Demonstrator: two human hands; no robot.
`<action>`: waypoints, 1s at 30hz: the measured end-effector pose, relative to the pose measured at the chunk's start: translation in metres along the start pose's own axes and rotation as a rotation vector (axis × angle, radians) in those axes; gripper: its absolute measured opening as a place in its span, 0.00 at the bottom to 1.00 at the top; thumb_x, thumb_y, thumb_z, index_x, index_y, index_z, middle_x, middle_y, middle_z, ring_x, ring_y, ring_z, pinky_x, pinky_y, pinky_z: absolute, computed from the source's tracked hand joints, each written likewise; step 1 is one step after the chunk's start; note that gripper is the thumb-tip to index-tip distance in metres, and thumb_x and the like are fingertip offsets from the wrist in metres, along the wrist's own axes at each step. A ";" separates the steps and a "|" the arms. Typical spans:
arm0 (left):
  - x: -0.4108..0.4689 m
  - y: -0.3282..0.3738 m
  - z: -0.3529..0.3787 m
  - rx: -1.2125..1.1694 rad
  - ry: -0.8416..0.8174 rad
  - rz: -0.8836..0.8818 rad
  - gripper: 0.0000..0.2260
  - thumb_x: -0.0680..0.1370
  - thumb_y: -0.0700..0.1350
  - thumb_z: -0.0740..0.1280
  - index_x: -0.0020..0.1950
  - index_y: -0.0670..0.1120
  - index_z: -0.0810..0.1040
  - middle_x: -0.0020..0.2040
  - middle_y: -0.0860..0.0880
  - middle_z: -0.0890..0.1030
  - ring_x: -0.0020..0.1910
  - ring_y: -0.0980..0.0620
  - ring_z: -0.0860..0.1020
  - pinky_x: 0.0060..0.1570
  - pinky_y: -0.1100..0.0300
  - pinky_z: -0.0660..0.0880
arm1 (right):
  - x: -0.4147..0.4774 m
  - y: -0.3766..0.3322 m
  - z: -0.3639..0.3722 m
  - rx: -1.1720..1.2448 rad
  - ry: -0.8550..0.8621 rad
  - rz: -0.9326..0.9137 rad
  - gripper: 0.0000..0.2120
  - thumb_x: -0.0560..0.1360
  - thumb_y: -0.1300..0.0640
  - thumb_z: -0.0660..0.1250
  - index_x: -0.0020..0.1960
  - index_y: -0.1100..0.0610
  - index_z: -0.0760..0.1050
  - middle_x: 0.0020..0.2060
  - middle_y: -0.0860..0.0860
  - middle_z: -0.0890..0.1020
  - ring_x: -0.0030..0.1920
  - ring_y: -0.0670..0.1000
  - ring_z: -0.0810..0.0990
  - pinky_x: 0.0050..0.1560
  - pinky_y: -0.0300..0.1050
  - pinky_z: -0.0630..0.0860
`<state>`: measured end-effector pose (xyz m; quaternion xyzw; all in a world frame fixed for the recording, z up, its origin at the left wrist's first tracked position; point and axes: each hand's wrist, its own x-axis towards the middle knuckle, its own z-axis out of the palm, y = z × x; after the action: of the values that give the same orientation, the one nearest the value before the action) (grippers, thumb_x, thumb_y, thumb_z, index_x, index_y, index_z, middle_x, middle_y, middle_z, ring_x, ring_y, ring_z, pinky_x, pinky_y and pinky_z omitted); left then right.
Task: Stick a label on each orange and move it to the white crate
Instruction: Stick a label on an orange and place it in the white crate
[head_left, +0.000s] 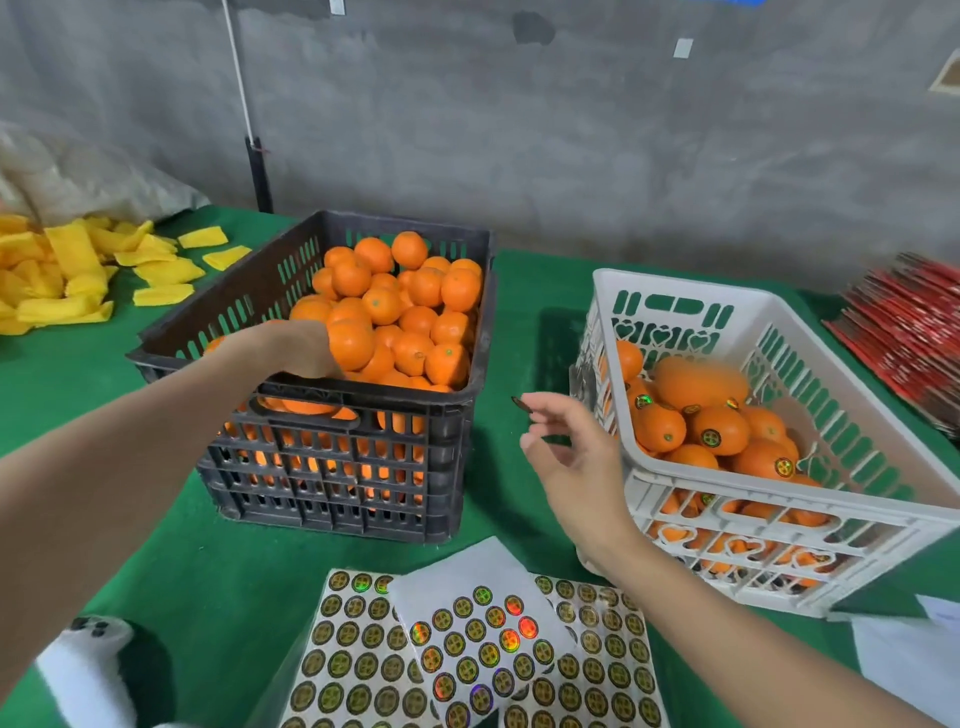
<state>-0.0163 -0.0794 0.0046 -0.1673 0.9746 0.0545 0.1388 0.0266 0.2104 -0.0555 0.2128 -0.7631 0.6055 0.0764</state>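
2 hands: left hand (301, 347) on round oranges (400, 317), right hand (576, 462) carrying round label (519, 404).

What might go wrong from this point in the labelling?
The label clings only to a right hand fingertip; it may fold or drop before reaching an orange. The blurred orange in the white crate looks in motion and might bruise. The right forearm crosses the corner of the loose sticker sheets and could sweep them.

Left hand (304, 345) sits among oranges (415, 312) in black crate (332, 467), frame centre; right hand (576, 467) carries label (519, 404) on fingertip (540, 408) beside white crate (675, 488).
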 end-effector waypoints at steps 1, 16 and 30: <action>0.001 -0.002 0.001 -0.024 0.001 -0.007 0.15 0.77 0.51 0.69 0.35 0.50 0.68 0.39 0.48 0.73 0.40 0.48 0.71 0.47 0.52 0.71 | 0.002 -0.007 0.002 0.033 -0.004 0.004 0.19 0.74 0.68 0.66 0.51 0.42 0.76 0.49 0.48 0.78 0.48 0.42 0.76 0.48 0.32 0.74; -0.076 0.104 -0.001 -1.685 -0.509 0.236 0.24 0.74 0.64 0.61 0.58 0.47 0.75 0.46 0.40 0.83 0.33 0.43 0.80 0.28 0.62 0.76 | 0.019 -0.058 -0.036 0.296 -0.117 0.013 0.11 0.73 0.68 0.67 0.38 0.53 0.79 0.49 0.49 0.80 0.49 0.39 0.78 0.47 0.32 0.73; -0.088 0.190 0.037 -1.286 -0.591 0.368 0.22 0.60 0.70 0.69 0.40 0.54 0.84 0.36 0.47 0.80 0.25 0.54 0.69 0.24 0.67 0.64 | 0.011 -0.040 -0.112 0.005 -0.170 0.063 0.10 0.75 0.62 0.68 0.37 0.50 0.78 0.56 0.47 0.77 0.59 0.44 0.74 0.57 0.41 0.71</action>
<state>0.0076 0.1319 0.0055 -0.0275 0.6842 0.6813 0.2588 0.0174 0.3083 0.0126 0.2394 -0.7717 0.5892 -0.0081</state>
